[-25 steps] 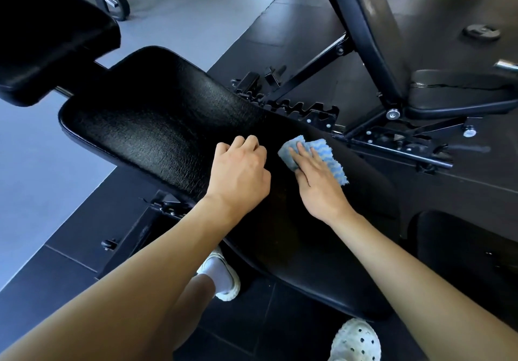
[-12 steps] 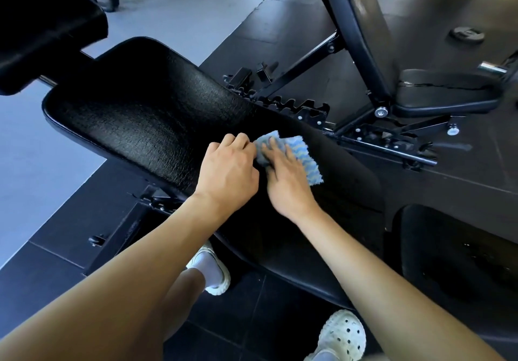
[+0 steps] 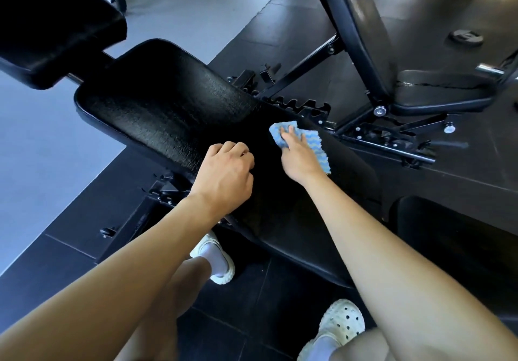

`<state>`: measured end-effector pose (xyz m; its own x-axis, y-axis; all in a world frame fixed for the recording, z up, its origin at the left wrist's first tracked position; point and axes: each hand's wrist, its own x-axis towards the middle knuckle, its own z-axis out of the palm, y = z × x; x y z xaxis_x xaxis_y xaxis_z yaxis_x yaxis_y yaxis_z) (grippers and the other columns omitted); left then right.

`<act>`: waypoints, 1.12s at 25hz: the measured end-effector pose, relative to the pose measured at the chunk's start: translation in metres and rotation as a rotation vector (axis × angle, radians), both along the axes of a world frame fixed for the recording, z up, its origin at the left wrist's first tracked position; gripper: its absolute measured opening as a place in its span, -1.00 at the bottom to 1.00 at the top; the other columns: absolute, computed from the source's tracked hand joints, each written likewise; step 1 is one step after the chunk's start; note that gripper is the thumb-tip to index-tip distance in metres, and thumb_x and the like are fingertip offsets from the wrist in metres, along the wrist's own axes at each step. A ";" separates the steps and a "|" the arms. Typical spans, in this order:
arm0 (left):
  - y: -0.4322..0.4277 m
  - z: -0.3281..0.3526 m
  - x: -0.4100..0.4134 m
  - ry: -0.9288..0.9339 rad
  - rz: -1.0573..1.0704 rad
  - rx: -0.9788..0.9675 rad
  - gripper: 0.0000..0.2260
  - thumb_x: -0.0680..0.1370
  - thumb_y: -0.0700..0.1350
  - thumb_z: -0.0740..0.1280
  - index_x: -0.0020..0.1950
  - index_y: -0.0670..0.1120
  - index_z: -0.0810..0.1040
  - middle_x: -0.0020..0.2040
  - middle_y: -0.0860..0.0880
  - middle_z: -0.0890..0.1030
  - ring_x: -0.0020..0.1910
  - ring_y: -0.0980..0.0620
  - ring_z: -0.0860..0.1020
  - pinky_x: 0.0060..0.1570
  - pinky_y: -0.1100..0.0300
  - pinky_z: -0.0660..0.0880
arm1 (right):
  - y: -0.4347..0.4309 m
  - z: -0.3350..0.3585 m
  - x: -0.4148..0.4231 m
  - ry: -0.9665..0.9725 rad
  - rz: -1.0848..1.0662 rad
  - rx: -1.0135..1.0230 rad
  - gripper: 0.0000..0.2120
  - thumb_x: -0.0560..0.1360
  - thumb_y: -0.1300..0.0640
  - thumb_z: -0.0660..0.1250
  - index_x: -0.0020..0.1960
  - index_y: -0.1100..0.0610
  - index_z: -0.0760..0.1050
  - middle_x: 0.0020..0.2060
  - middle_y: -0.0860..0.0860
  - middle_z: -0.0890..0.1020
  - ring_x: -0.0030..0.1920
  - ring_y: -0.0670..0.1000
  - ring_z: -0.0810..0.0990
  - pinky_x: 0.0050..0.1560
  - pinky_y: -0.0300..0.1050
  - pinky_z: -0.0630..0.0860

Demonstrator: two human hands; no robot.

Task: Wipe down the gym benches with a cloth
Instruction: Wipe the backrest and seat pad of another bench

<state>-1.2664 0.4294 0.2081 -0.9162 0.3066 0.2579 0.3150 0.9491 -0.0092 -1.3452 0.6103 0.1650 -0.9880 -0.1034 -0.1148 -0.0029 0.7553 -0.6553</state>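
The blue wavy-striped cloth (image 3: 316, 147) lies flat on the long black bench pad (image 3: 157, 114), close to the pad's far edge and about halfway along it. The right hand (image 3: 298, 158) is on top of it, with fingers (image 3: 291, 134) stretched out straight and pressing the cloth down against the vinyl. It is a flat push, not a pinch, and the cloth sticks out past the fingertips and along the outer side of the hand.

The left hand (image 3: 225, 175) rests on the same pad, nearer its near edge and a little apart from the right hand. Its fingers are curled into a loose fist with the knuckles up, and it holds nothing.

Beyond the end of the pad, at upper left, is a shorter black pad (image 3: 53, 27) on the same frame, with a narrow gap between the two. Just behind the cloth, a toothed adjustment rack (image 3: 305, 108) runs along the floor frame of a second bench. That bench has a steeply raised backrest (image 3: 358, 32) and a seat (image 3: 437, 91) whose cover shows a long crack.

A weight plate (image 3: 465, 37) lies flat on the black rubber floor tiles (image 3: 280, 24). To the left, the tiles give way to a grey floor (image 3: 42, 142). Below the arms, the person's feet are in white perforated clogs — the left clog (image 3: 224, 273) is beside the bench base and the right clog (image 3: 343, 321) is nearer the camera.
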 end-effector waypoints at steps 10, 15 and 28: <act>0.008 -0.014 0.081 -0.055 0.063 -0.091 -0.71 0.52 -0.06 0.21 0.17 -0.09 0.56 0.24 -0.07 0.54 0.26 -0.10 0.46 0.17 -0.02 0.43 | -0.017 -0.020 0.156 0.207 0.200 -0.061 -0.38 0.68 0.26 0.16 0.66 0.03 0.03 0.63 -0.03 0.10 0.64 -0.03 -0.09 0.61 0.00 -0.04; 0.001 -0.011 0.109 -0.070 -0.033 -0.239 -0.72 0.53 -0.01 0.22 0.19 -0.08 0.47 0.26 -0.08 0.48 0.26 -0.11 0.44 0.16 0.00 0.45 | 0.007 -0.023 0.121 0.059 0.115 -0.101 -0.49 0.70 0.26 0.10 0.63 0.04 0.17 0.63 -0.02 0.14 0.64 0.09 -0.01 0.60 0.01 0.03; -0.038 -0.008 0.114 -0.167 0.080 0.018 -0.66 0.55 -0.13 0.21 0.32 -0.10 0.52 0.51 -0.04 0.34 0.41 -0.09 0.40 0.33 -0.02 0.40 | -0.008 -0.017 0.142 0.076 0.190 -0.001 -0.49 0.72 0.26 0.02 0.63 0.00 0.14 0.65 -0.05 0.02 0.65 0.09 -0.10 0.61 0.02 0.01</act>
<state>-1.1520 0.3916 0.1997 -0.9681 0.2277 0.1047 0.2342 0.9707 0.0546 -1.2034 0.6025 0.1479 -0.9567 -0.2884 -0.0403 -0.1946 0.7360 -0.6484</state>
